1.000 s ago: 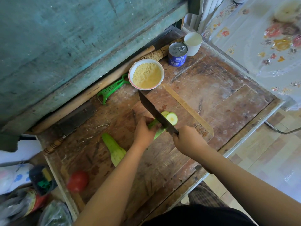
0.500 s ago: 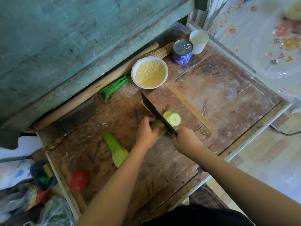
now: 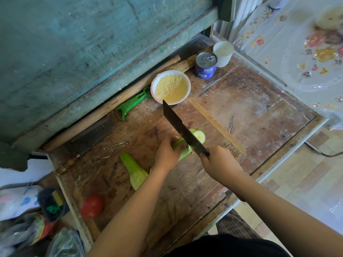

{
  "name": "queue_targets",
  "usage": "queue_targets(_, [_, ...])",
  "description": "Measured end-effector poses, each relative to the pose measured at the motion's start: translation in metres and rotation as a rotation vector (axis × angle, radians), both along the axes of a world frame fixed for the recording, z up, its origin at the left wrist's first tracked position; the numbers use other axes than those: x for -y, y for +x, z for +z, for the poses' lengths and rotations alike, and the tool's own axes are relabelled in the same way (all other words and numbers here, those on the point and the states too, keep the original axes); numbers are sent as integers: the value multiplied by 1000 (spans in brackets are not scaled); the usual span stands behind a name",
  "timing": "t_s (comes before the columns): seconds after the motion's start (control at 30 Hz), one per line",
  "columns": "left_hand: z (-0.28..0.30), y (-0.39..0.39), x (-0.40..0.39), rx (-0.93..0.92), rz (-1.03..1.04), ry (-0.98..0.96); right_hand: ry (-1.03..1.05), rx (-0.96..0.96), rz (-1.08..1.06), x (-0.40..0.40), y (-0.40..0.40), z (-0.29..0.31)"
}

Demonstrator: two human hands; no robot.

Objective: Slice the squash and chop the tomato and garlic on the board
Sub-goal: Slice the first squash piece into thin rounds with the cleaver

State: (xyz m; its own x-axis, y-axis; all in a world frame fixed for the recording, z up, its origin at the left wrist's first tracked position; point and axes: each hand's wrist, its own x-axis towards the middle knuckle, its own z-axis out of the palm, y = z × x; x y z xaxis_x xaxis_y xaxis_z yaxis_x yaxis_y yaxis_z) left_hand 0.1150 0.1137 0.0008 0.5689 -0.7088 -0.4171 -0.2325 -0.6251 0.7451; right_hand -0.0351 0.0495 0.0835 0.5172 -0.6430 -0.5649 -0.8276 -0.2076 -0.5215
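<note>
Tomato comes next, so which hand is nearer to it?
Left. The left hand holds squash up-right of the tomato; the right hand, gripping the knife, is farther right.

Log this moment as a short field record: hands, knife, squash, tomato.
left hand: holds squash piece on the board
right hand: grips knife
knife: blade over the squash piece, beside cut slices
other squash piece: uncut, left of hands
tomato: whole, near left corner
garlic: not visible

Bare forearms, dark top w/o sleeves
</note>
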Motion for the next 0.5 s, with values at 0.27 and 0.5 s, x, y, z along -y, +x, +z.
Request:
queue_targets(0.27, [-5, -2, 1, -98, 122, -63, -12, -5, -9, -5, 0, 2])
queue_targets(0.5, [-6, -3, 2, -138, 160, -63, -13, -43, -4, -8, 1, 4])
